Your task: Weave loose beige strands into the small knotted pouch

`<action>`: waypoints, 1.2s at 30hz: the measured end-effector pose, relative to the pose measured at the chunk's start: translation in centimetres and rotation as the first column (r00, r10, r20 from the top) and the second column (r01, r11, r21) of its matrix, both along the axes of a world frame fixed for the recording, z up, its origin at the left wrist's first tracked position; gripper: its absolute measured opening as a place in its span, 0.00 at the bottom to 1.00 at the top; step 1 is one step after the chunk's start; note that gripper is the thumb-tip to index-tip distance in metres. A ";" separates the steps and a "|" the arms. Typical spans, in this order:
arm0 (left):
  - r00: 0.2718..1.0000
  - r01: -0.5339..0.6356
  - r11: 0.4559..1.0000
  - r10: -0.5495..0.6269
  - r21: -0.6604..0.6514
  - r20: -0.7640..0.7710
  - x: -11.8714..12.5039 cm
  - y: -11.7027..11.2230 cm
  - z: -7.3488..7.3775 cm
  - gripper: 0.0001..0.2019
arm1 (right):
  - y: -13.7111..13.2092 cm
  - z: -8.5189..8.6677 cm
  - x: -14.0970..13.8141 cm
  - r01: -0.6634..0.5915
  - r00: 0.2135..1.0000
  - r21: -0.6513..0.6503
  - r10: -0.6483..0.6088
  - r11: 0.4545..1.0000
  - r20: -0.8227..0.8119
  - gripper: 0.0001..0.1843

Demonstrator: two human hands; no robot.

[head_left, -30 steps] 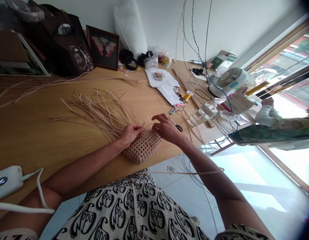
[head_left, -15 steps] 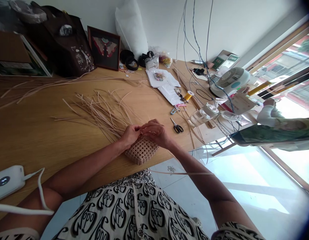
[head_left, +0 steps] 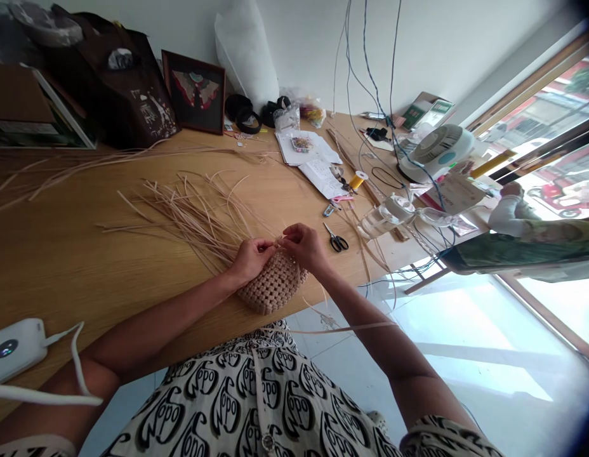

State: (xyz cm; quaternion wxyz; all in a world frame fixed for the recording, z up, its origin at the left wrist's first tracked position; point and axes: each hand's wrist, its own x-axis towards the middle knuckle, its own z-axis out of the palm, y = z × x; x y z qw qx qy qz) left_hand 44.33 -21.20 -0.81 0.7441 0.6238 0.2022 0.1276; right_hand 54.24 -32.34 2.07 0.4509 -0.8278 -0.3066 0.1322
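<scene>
Near the tabletop (head_left: 61,254) edge, left hand (head_left: 249,260) grips the woven cane mat (head_left: 274,282) while right hand (head_left: 304,246) pinches a strand (head_left: 279,240) just beside it; yank too hard and it could snap or loosen the weave.

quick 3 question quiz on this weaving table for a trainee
1. Which is nearer the right hand: the black-handled scissors or the yellow spool?
2. True or false: loose pale strips fan out from the woven piece across the wooden table.
3. Short answer: what colour is the other person's sleeve by the window?

Key: 1. the black-handled scissors; 2. true; 3. green
</scene>
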 end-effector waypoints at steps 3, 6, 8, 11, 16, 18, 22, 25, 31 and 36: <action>1.000 0.019 1.000 -0.019 0.019 -0.009 0.0 0.0 0.1 0.10 | 0.4 -0.2 -0.1 -0.026 0.998 0.020 0.025 0.999 0.049 0.11; 1.000 0.019 1.000 -0.019 0.017 -0.020 0.0 0.0 0.2 0.10 | 0.7 -0.2 -0.1 -0.112 0.992 0.027 0.110 0.993 0.059 0.12; 1.000 0.018 1.000 -0.018 0.022 -0.015 0.0 0.0 0.2 0.10 | 0.9 0.3 -0.1 -0.176 0.979 -0.025 0.178 0.984 0.104 0.10; 0.999 0.029 0.999 -0.028 0.043 -0.016 0.0 0.0 0.1 0.11 | 1.2 1.4 0.2 -0.231 0.943 -0.194 0.269 0.953 0.195 0.11; 0.998 0.048 0.991 -0.042 0.125 -0.049 0.0 0.0 -0.4 0.10 | 2.6 3.5 1.3 -0.374 0.927 -0.349 0.350 0.859 -0.131 0.07; 0.998 0.040 0.985 -0.030 0.167 -0.059 0.0 0.0 -0.6 0.09 | 3.5 4.4 1.5 -0.378 0.895 -0.249 0.284 0.891 -0.343 0.09; 0.995 0.059 0.984 -0.044 0.167 -0.094 0.0 -0.1 -0.7 0.09 | 5.7 6.8 1.4 -0.277 0.796 0.065 0.267 0.959 -0.544 0.13; 0.989 0.089 0.995 -0.084 0.033 -0.125 -0.1 -0.2 -0.5 0.09 | 6.9 8.5 1.5 -0.277 0.827 0.301 0.386 0.913 -0.409 0.15; 0.984 0.069 0.980 -0.098 -0.187 -0.148 0.2 -0.1 -0.2 0.05 | 5.7 8.5 2.1 -0.367 0.930 0.050 0.366 0.929 0.024 0.31; 0.983 0.053 0.964 -0.096 -0.262 -0.155 0.3 0.1 -0.1 0.04 | 2.1 6.7 0.8 -0.344 0.869 -0.229 0.401 0.911 0.291 0.19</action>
